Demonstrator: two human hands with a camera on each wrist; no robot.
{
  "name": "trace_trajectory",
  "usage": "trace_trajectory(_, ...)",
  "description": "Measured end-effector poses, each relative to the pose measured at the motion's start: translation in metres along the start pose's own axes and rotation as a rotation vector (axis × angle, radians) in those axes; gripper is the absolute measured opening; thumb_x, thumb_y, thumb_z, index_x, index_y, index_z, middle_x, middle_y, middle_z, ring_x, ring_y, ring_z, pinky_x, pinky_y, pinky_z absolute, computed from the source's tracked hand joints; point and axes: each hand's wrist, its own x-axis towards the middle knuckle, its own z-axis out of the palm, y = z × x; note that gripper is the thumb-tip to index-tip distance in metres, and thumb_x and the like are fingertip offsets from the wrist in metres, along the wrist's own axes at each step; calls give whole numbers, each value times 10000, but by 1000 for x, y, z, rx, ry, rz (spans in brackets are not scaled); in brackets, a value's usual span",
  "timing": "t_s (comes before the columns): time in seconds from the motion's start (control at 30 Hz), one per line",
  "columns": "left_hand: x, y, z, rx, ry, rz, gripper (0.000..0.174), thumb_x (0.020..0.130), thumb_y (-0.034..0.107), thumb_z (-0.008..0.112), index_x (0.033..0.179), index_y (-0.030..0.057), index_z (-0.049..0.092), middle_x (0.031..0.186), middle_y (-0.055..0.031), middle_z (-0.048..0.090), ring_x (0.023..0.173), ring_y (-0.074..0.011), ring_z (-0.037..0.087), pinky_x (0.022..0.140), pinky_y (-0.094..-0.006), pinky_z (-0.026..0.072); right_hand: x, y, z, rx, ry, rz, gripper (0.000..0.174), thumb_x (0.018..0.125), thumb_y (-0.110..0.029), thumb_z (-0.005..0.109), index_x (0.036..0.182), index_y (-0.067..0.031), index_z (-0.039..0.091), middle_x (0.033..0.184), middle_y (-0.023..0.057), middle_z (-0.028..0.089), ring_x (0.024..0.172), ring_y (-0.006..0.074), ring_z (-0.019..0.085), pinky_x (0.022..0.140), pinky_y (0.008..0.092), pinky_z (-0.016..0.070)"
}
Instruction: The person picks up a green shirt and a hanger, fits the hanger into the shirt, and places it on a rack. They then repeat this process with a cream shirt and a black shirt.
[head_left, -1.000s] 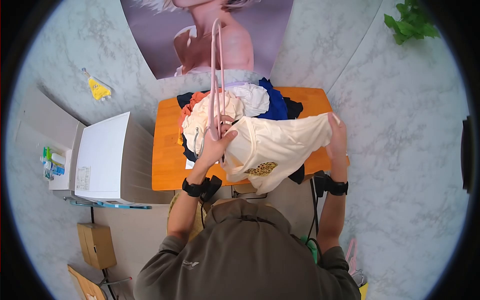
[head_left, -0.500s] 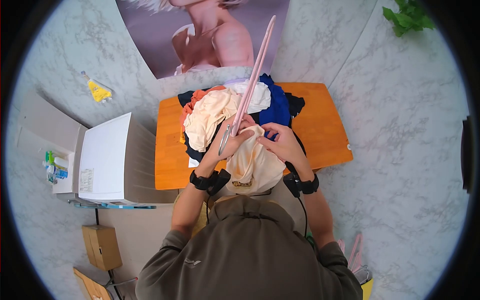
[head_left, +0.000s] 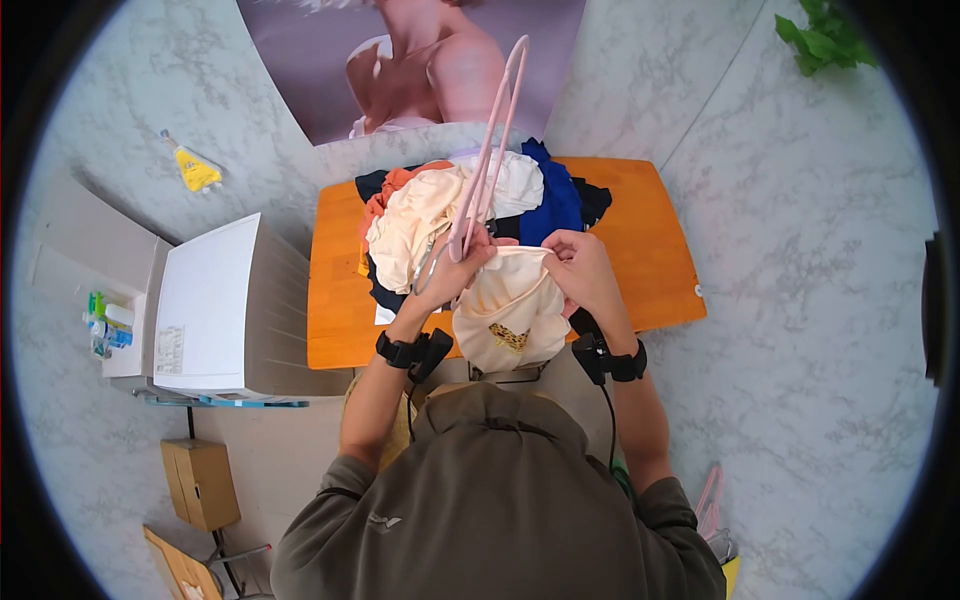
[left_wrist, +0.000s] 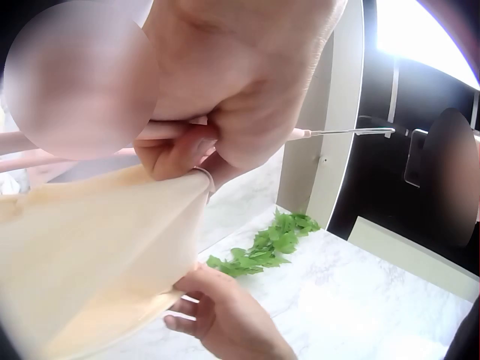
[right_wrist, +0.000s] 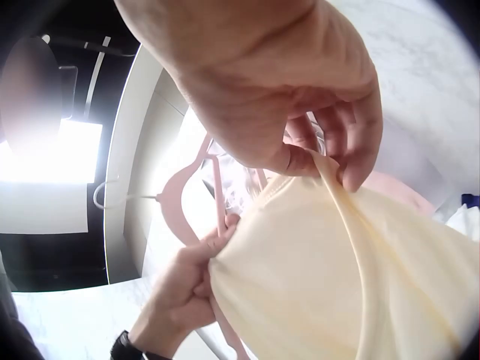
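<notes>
In the head view a cream garment (head_left: 500, 305) with a leopard-print patch hangs between the hands over the table's near edge. The left hand (head_left: 452, 272) grips a pink hanger (head_left: 484, 170) with its metal hook toward the body, and also pinches the garment's edge, as the left wrist view shows. The right hand (head_left: 585, 270) pinches the neckline between thumb and fingers. In the right wrist view the right hand (right_wrist: 300, 112) holds the ribbed edge of the cream cloth (right_wrist: 300, 255), with the hanger (right_wrist: 180, 202) beyond, beside the left hand (right_wrist: 184, 292).
A pile of clothes, cream (head_left: 415, 225), white, orange, blue and black, lies on the orange wooden table (head_left: 650, 250). A white cabinet (head_left: 205, 310) stands to the left, a cardboard box (head_left: 200, 485) below it. Pink hangers (head_left: 711, 500) are at the lower right.
The right hand has come in from the far right toward the left hand, then drawn slightly apart, spreading the neckline. The hanger tilted right, and the garment now hangs down between the hands.
</notes>
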Motion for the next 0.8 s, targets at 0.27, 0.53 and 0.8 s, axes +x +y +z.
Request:
trace_trajectory(0.27,-7,-38,8,-276,216,192,233,997,211,460,917,6,537,806,-67,588,625,-82,518,550,-209,435,1,15,-6,137,-3,-42,100,855,-30,604,919,47,615,787,17,630,692,47,570,617,197,463)
trace_trajectory(0.53,-12,-41,-9,-451,215,79,428,994,376,435,887,-14,574,616,-28,503,495,-78,420,441,-212,312,6,34,-15,299,-84,-58,186,930,-100,533,1013,36,629,867,22,654,756,53,587,667,204,469)
trace_trajectory(0.8,10,-55,10,-473,49,161,521,954,454,468,796,-30,577,588,-30,487,491,-83,394,454,-221,293,6,12,-8,313,-170,-50,200,955,-122,509,1040,14,629,883,12,649,781,47,581,701,203,468)
